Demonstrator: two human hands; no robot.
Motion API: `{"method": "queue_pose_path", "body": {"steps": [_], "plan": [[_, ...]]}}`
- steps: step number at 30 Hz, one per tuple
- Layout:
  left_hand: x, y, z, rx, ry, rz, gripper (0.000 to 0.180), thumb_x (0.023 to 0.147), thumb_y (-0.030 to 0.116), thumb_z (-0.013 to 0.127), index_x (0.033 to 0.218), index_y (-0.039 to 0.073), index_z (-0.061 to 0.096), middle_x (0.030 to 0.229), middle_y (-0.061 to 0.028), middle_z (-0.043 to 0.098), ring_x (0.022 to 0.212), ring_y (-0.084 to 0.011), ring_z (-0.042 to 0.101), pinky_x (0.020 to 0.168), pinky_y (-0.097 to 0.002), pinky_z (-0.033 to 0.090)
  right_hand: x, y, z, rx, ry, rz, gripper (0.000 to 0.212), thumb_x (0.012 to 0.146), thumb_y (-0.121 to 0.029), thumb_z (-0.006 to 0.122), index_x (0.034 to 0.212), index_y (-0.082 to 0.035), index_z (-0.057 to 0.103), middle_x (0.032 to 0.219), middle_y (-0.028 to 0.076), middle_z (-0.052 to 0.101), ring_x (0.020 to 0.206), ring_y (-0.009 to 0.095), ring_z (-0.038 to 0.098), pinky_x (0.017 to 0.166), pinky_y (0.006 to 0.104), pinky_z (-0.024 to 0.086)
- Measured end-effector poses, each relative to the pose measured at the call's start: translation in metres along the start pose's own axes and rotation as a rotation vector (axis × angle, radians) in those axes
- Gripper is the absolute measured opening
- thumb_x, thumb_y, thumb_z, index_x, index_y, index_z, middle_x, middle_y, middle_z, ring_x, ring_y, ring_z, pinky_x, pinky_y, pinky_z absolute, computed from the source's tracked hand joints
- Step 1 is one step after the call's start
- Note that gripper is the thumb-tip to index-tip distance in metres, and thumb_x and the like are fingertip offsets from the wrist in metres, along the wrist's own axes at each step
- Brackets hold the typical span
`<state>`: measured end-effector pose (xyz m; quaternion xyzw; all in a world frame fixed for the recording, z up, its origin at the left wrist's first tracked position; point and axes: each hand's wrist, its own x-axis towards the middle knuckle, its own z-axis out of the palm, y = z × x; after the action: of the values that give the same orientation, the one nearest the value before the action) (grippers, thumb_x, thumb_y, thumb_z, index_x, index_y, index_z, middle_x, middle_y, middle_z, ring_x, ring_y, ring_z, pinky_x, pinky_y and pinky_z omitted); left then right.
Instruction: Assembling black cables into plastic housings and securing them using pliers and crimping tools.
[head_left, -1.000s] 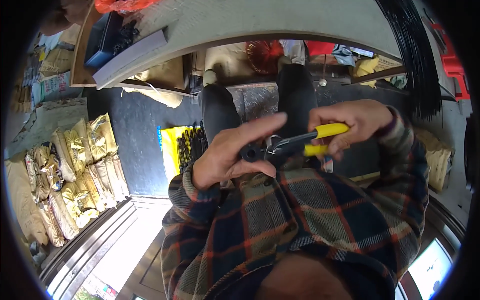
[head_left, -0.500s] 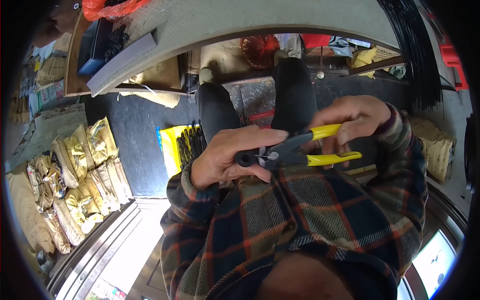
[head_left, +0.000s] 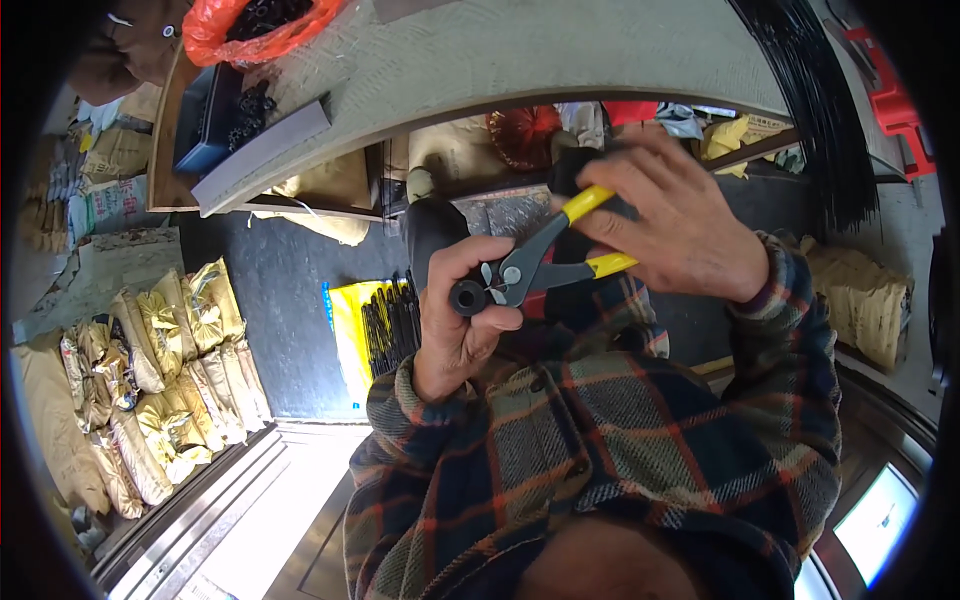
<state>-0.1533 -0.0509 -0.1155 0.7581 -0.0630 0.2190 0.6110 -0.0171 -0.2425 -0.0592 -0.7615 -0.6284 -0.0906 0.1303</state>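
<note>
My right hand (head_left: 672,228) grips a pair of cutters with yellow handles (head_left: 556,252), its dark jaws pointing left. My left hand (head_left: 462,322) is closed around a short black tube (head_left: 468,297), whose round open end faces the camera. The jaws of the cutters sit right against that tube end, by my left thumb. Both hands are raised in front of my chest, above my plaid sleeves. My dark shoes show partly behind them.
A yellow bag of black rods (head_left: 375,330) lies on the dark floor to the left. Golden sacks (head_left: 160,370) are stacked further left. A workbench (head_left: 520,50) curves across the top, with an orange bag (head_left: 255,30) and a bundle of long black rods (head_left: 810,110) at right.
Both hands have risen closer to the camera. The cutters' jaws have come up against the end of the black tube, and my left fingers have closed round it.
</note>
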Motion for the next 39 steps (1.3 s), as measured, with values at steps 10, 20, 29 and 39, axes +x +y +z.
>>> {"method": "queue_pose_path", "body": {"steps": [10, 20, 29, 39], "plan": [[-0.001, -0.001, 0.012, 0.101, 0.288, -0.086, 0.068, 0.089, 0.057, 0.026, 0.104, -0.003, 0.054, 0.095, -0.0163, 0.057, 0.084, -0.0234, 0.057, 0.075, -0.0305, 0.043, 0.004, -0.008, 0.046, 0.131, 0.247, 0.05, 0.028, 0.058, -0.013, 0.067, 0.084, -0.009, 0.058, 0.092, 0.009, 0.052, 0.076, 0.023, 0.056, 0.058, 0.0317, 0.046], [0.009, -0.011, 0.016, -0.003, 0.35, -0.186, 0.076, 0.082, 0.067, 0.032, 0.107, -0.003, 0.049, 0.073, -0.0042, 0.047, 0.06, -0.0103, 0.044, 0.049, -0.0199, 0.036, -0.005, -0.017, 0.095, 0.955, 0.086, 0.194, 0.021, 0.078, -0.02, 0.065, 0.089, -0.005, 0.056, 0.083, 0.006, 0.056, 0.074, 0.019, 0.059, 0.061, 0.0283, 0.047], [0.014, -0.021, 0.007, -0.067, 0.337, -0.141, 0.069, 0.085, 0.063, 0.029, 0.101, -0.001, 0.049, 0.063, -0.005, 0.041, 0.053, -0.0112, 0.039, 0.046, -0.022, 0.031, 0.118, 0.146, 0.066, 0.449, 0.626, 0.405, 0.018, 0.077, -0.023, 0.065, 0.081, -0.006, 0.064, 0.078, 0.01, 0.063, 0.07, 0.022, 0.061, 0.065, 0.0296, 0.046], [0.026, -0.041, -0.015, -0.166, 0.296, -0.208, 0.068, 0.086, 0.062, 0.028, 0.098, -0.002, 0.049, 0.063, -0.0066, 0.043, 0.053, -0.0129, 0.04, 0.046, -0.0232, 0.032, 0.251, 0.227, 0.108, -0.118, 0.194, 0.6, 0.022, 0.076, -0.026, 0.061, 0.088, -0.007, 0.063, 0.09, 0.014, 0.056, 0.083, 0.03, 0.06, 0.067, 0.0421, 0.048]]}}
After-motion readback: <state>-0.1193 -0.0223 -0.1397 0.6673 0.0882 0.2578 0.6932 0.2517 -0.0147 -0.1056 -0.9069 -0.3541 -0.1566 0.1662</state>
